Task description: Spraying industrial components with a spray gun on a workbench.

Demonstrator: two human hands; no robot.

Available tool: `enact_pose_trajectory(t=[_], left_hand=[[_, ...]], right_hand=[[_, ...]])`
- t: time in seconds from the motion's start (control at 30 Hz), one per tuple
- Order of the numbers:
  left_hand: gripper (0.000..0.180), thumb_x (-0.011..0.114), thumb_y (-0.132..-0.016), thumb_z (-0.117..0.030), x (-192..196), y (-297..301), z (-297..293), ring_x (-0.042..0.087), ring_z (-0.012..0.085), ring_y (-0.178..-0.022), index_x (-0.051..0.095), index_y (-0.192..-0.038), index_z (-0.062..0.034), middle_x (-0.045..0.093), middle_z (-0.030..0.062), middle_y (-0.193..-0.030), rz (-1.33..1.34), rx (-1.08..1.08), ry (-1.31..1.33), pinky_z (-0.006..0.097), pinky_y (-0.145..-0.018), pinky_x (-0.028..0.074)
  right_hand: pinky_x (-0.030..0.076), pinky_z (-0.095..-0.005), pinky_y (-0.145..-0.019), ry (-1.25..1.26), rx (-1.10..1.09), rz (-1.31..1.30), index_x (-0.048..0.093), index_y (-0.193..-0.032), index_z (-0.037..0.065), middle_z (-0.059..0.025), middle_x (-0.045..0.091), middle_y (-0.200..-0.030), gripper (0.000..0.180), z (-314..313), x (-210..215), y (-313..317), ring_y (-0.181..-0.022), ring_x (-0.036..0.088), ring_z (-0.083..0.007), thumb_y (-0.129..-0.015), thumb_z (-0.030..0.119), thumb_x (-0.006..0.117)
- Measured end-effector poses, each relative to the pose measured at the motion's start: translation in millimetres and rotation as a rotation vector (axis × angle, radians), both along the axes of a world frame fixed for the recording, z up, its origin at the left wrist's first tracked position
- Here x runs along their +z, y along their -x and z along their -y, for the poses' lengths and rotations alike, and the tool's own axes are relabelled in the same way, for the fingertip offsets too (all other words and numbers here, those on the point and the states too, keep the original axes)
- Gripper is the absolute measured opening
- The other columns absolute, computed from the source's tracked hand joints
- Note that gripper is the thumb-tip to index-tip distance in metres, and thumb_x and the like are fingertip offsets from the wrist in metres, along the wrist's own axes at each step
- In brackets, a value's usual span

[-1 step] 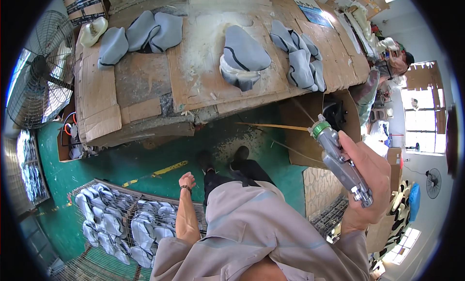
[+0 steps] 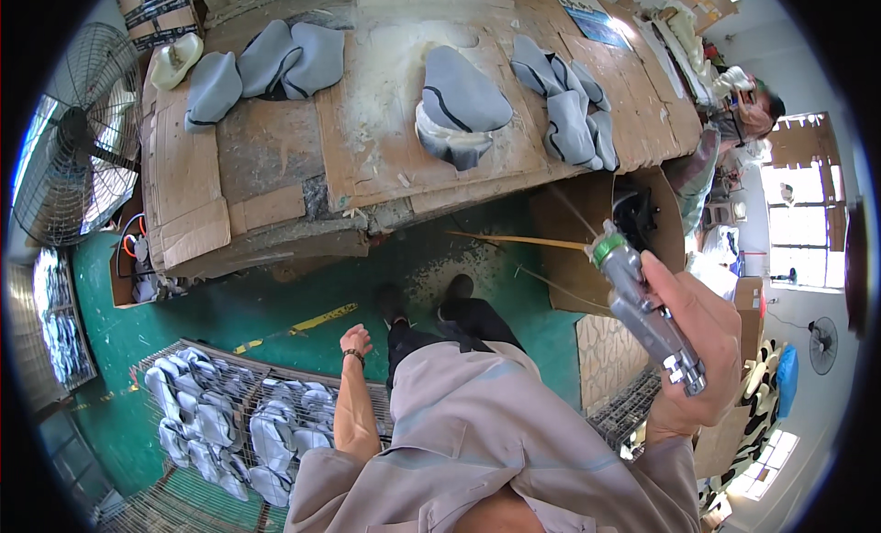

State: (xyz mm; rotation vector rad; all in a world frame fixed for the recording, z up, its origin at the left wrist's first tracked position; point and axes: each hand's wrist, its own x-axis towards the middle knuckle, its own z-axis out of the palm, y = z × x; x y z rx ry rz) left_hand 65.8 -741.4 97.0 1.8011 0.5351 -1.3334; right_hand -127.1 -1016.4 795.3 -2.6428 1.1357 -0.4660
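My right hand (image 2: 702, 336) grips a grey metal spray gun (image 2: 647, 308) with a green ring behind its nozzle. A thin streak of spray leaves the nozzle toward the table. Down by my side hangs my left hand (image 2: 355, 341), its fingers curled around nothing. In the middle of the table, a grey fabric piece with a dark stripe (image 2: 463, 92) rests on a pale, padded-looking piece (image 2: 450, 145). More grey pieces lie on the right (image 2: 571, 129) and left (image 2: 266, 60), beside a cream moulded piece (image 2: 177, 61).
The cardboard-covered table (image 2: 266, 166) spans the far side. A wire rack (image 2: 234, 400) of grey pieces stands left of me, and a large fan (image 2: 78, 134) farther left. Beneath the table's right end is an open carton (image 2: 574, 280). Another person (image 2: 734, 124) stands at the far right.
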Motion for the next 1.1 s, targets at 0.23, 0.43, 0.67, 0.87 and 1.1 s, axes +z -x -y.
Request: enact_pose_trajectory(t=[0.23, 0.43, 0.67, 0.87, 1.1], left_hand=[[0.03, 0.07, -0.092, -0.013, 33.0, 6.8, 58.9, 0.067, 0.0123, -0.078, 0.073, -0.122, -0.0105, 0.073, 0.0013, -0.095, 0.141, -0.045, 0.162, 0.03, -0.064, 0.058], [0.028, 0.074, -0.095, -0.016, 103.2, 2.2, 184.2, 0.063, 0.0052, -0.08, 0.073, -0.122, -0.0079, 0.07, -0.0016, -0.097, 0.406, 0.034, 0.509, 0.021, -0.066, 0.053], [0.031, 0.072, -0.096, -0.015, 242.0, -15.8, 379.9, 0.065, 0.0164, -0.11, 0.071, -0.125, -0.0059, 0.07, 0.0055, -0.119, 1.097, -0.222, 0.668, 0.033, -0.094, 0.054], [0.04, 0.075, -0.091, -0.025, 299.6, -18.6, 511.6, 0.058, 0.0324, -0.128, 0.071, -0.13, -0.0189, 0.063, 0.0136, -0.137, 1.505, -0.724, 0.432, 0.046, -0.107, 0.047], [0.047, 0.081, -0.084, -0.038, 269.1, -38.0, 536.1, 0.053, 0.033, -0.134, 0.074, -0.129, -0.0287, 0.06, 0.0152, -0.143, 1.494, -0.961, 0.138, 0.044, -0.112, 0.043]], right_hand=[[0.053, -0.0353, -0.061, -0.048, 0.188, -0.019, 0.063, -0.132, -0.009, -0.0158, 0.069, -0.085, 0.064, 13.1, 0.0, 63.3, -0.069, 0.068, -0.0281, -0.071, 0.006, 0.075], [0.048, -0.0343, -0.075, -0.137, -0.176, 0.078, 0.078, -0.113, -0.004, -0.0192, 0.073, -0.09, 0.05, 25.2, -19.7, 128.2, -0.079, 0.068, -0.0253, -0.083, 0.03, 0.055], [0.05, -0.0328, -0.081, -0.359, -0.282, 0.168, 0.074, -0.122, 0.0, -0.0162, 0.071, -0.097, 0.05, 88.2, -31.5, 215.9, -0.085, 0.068, -0.0272, -0.073, 0.008, 0.07], [0.054, -0.0364, -0.069, -0.452, 0.174, 0.207, 0.057, -0.141, -0.006, -0.0181, 0.067, -0.092, 0.075, 157.9, -55.2, 286.8, -0.076, 0.068, -0.0319, -0.081, 0.037, 0.069], [0.053, -0.0359, -0.063, -0.55, 0.188, 0.317, 0.057, -0.142, -0.005, -0.0149, 0.068, -0.089, 0.075, 216.3, -81.4, 332.8, -0.074, 0.068, -0.0304, -0.079, 0.033, 0.07]])
